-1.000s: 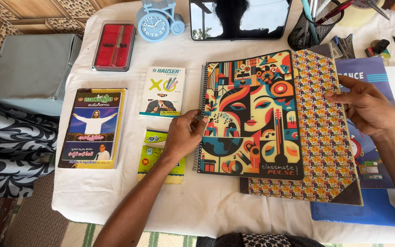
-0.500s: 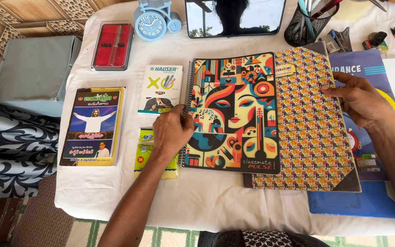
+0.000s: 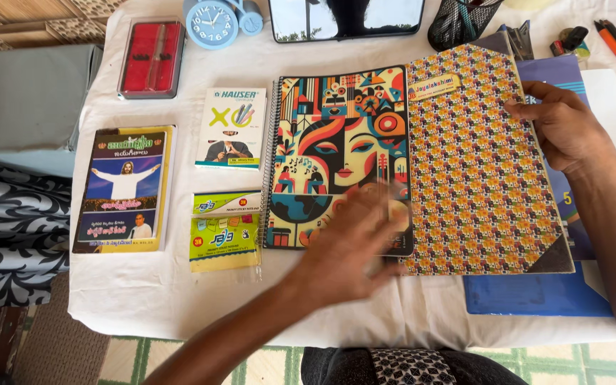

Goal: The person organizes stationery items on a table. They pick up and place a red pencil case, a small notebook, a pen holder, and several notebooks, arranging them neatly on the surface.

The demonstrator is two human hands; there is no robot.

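Observed from head camera, white-clothed table (image 3: 180, 299). Left hand (image 3: 354, 246) motion-blurred, fingers spread flat and open, gripping nothing, hovering over or brushing the lower right corner of the spiral-bound notebook with the multicoloured face-and-guitar cover (image 3: 329, 142); contact could not be confirmed through the blur. Notebook lying flat, wire spine at 9 o'clock, right edge overlapping the larger hardbound register covered in small orange-and-yellow checks (image 3: 479, 164). Right hand (image 3: 561, 128) at 3 o'clock of the register, fingers curled over its right edge, thumb on the cover, pinching that edge lightly — probably to keep the register steady. Beneath the register, a blue folder (image 3: 536, 296) showing at 5 o'clock. At 9 o'clock of the notebook: white pen box (image 3: 231, 128), yellow-green sticky-note pack (image 3: 224, 232), then a paperback with a yellow border (image 3: 124, 189). At 12 o'clock: dark tablet (image 3: 347, 18), light-blue clock (image 3: 215, 21), red pen case (image 3: 151, 57), black mesh pen holder (image 3: 458, 25).
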